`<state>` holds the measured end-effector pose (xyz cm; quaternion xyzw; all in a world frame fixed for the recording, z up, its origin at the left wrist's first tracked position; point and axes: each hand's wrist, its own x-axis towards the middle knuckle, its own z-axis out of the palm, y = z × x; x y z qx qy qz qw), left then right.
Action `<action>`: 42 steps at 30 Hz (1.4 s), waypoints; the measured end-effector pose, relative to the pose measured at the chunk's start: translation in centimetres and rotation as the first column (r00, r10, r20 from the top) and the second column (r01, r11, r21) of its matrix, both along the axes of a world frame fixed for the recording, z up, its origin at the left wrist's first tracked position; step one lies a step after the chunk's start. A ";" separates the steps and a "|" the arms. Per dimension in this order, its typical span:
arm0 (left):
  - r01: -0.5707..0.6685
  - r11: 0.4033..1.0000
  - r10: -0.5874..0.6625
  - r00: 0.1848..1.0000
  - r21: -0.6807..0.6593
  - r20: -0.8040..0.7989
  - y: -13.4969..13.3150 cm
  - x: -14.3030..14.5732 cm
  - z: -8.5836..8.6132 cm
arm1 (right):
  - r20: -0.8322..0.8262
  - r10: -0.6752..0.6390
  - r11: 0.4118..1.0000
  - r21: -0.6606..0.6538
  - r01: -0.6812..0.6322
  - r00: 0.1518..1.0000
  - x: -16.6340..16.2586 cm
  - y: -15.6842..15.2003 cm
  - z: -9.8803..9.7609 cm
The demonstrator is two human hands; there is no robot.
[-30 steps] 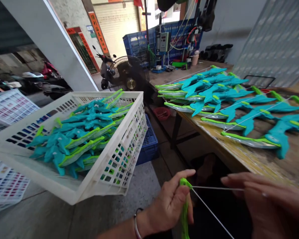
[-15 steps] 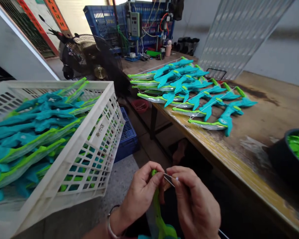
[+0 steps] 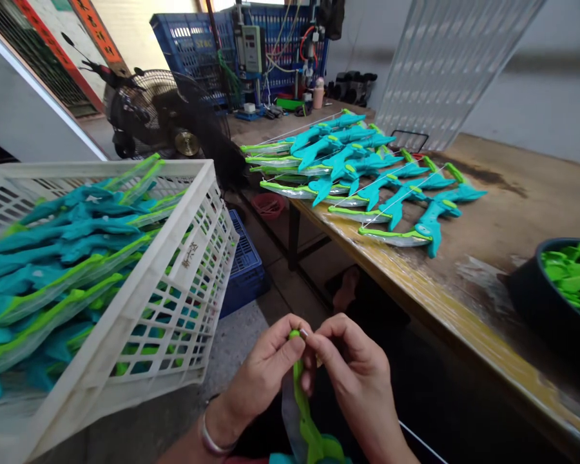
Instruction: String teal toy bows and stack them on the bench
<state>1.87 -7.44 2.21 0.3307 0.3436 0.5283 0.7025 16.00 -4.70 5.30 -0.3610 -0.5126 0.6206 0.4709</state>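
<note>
My left hand [image 3: 265,370] is closed around the upper tip of a green and teal toy bow [image 3: 305,425] held upright in front of me. My right hand [image 3: 355,374] pinches a thin white string [image 3: 420,441] against that same tip, fingers pressed together right beside the left thumb. The string trails down to the lower right. A row of finished teal bows [image 3: 362,174] with strings lies on the wooden table [image 3: 468,335] ahead.
A white slotted crate [image 3: 183,258] full of teal bows stands at my left. A black bowl [image 3: 541,303] of green parts sits at the table's right. A black fan [image 3: 174,122], blue crates [image 3: 193,45] and a blue basket [image 3: 246,264] on the floor stand behind.
My right hand drew in along the taut string to meet my left hand at the bow tip. The view swung right, showing the black bowl.
</note>
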 end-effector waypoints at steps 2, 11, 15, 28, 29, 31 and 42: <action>-0.017 1.000 0.019 0.997 -0.023 0.068 0.0 0.2 -0.1 | -0.053 -0.011 1.000 -0.025 0.010 0.999 -0.3 -0.1 -0.2; -0.075 0.990 0.090 0.989 -0.116 0.121 0.0 0.4 -0.2 | 0.116 0.036 0.965 0.252 -0.065 0.993 0.3 -0.3 -0.4; -0.008 0.997 0.019 0.991 -0.082 0.134 0.1 0.2 -0.6 | 0.291 -0.157 0.815 0.578 -0.043 0.944 0.5 -0.1 0.1; -0.087 0.992 0.094 0.993 -0.096 0.074 0.6 0.0 0.0 | 0.252 -0.008 0.976 0.212 -0.047 0.968 0.5 -0.4 0.4; -0.072 0.993 0.077 0.995 -0.089 0.056 0.6 -0.2 0.0 | 0.219 -0.004 0.988 0.150 -0.030 0.976 0.5 -0.4 0.5; -0.037 0.996 0.039 0.999 -0.075 0.034 0.6 -0.5 0.0 | 0.190 -0.038 0.995 0.097 0.020 0.981 0.5 -0.3 0.7; 0.021 0.996 -0.010 0.993 -0.091 0.122 0.3 -0.9 -0.6 | 0.315 -0.206 0.847 0.532 0.007 0.927 0.4 -0.8 -1.0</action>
